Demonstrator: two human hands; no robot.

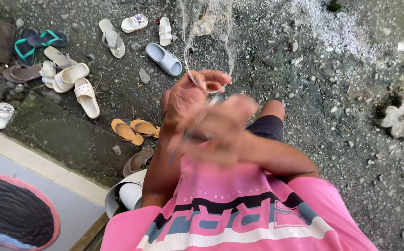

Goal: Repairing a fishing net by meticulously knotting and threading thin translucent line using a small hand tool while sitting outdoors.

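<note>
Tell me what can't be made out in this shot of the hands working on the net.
Head view only:
- Right hand: smeared by motion blur, so its fingers, grip and any tool cannot be told.
- Left hand: its palm side faces away; how it pinches the net is hidden.
- Net: its fine mesh fades into the gravel and is cut off by the top edge.
- Round mat: cut by the left edge.

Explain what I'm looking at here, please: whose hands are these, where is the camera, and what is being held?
There is one picture, from a camera worn on a person's head, looking down past a pink shirt. The left hand pinches a thin cord at the edge of a fine fishing net that stretches away over the gravel ground. The right hand is blurred in motion just below it; what it holds cannot be told. To the left lie scattered sandals and slippers, among them a grey slide and a yellow pair.
</note>
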